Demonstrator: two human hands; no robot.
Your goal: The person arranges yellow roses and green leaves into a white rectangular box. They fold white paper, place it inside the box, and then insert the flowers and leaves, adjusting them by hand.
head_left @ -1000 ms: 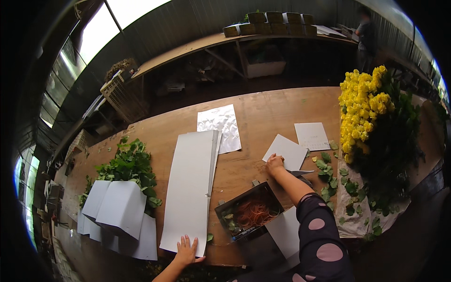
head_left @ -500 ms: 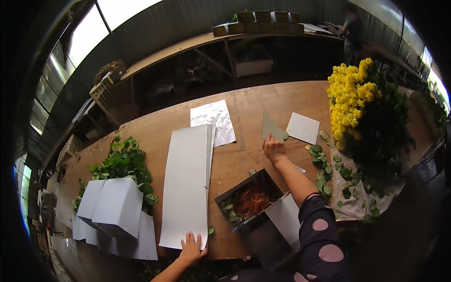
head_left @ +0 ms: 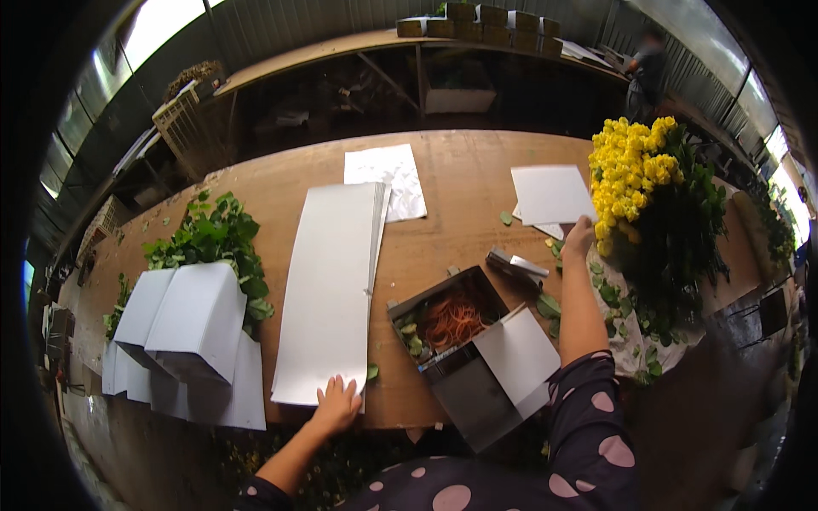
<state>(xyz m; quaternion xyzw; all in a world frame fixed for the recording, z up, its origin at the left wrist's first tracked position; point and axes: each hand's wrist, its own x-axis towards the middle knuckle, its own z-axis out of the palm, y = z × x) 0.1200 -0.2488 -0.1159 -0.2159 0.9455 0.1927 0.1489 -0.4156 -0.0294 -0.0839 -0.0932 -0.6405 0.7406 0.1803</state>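
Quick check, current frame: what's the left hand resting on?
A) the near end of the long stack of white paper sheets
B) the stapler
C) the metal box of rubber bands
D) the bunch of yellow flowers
A: the left hand lies flat on the near end of the long stack of white paper sheets, apart from the metal box.

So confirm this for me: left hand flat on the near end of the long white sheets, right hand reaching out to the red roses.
One thing is wrong: the roses are yellow, not red, as the head view shows. The rest stands: the left hand lies flat on the near end of the long white sheets, and the right hand reaches out to the roses, where it meets a square white sheet.
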